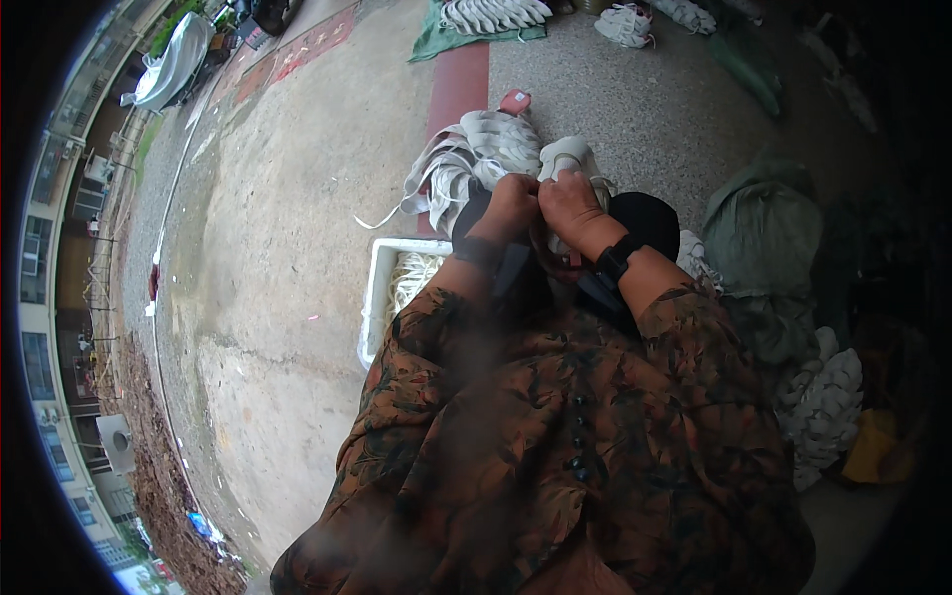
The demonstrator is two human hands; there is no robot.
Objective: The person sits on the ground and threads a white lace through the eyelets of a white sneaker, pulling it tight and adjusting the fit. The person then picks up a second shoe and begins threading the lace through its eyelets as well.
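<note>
Both hands come together above my knees, at the near edge of a white shoe upper (567,152). My right hand (575,208) is closed on the upper, which sticks out beyond its fingers. My left hand (511,205) is closed too, its fingertips meeting those of the right; what they pinch is hidden. Just past the left hand lies a stack of white shoe uppers (501,139), with loose white straps or laces (441,174) hanging off its left side. A small reddish piece (515,101) rests at the stack's far end.
Left of my legs stands a white foam box (375,297) holding many pale laces (412,276). More white uppers lie on a green cloth (431,38) at the far side. To my right are a green sack (764,228), a pile of uppers (823,407) and a yellow item (878,446).
</note>
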